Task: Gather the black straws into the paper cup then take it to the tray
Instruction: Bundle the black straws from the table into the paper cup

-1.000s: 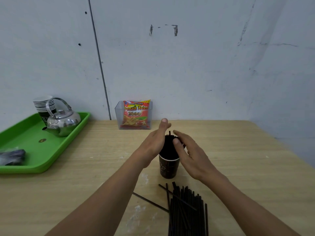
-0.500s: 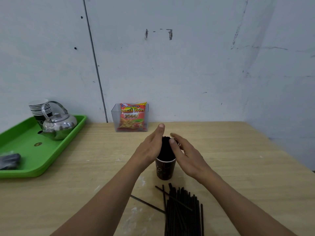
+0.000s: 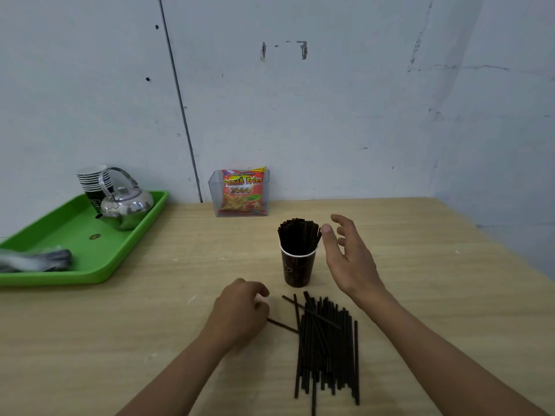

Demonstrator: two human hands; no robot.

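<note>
A dark paper cup (image 3: 298,267) stands upright on a light wooden table (image 3: 435,274), packed with a bunch of black straws (image 3: 298,235) that poke up above its rim.

Just right of the cup, the person's right hand (image 3: 348,256) hovers with fingers spread and relaxed, holding nothing. Its thumb is close to the tops of the straws in the cup.

In front of the cup, nearer the person, a loose pile of black straws (image 3: 329,343) lies flat on the table, mostly side by side.

To the front left of the cup, the left hand (image 3: 240,313) rests low on the table with its fingers curled under. One stray straw (image 3: 282,326) runs from beneath this hand toward the pile. Whether the fingers pinch it cannot be told.

Far left of the cup sits a green tray (image 3: 90,276). It carries a shiny metal kettle (image 3: 127,205), a stack of paper cups (image 3: 91,180) and a blurred dark bundle (image 3: 39,260).

Behind the cup, against the wall, a clear plastic box (image 3: 214,202) holds a red snack packet (image 3: 243,192).
</note>
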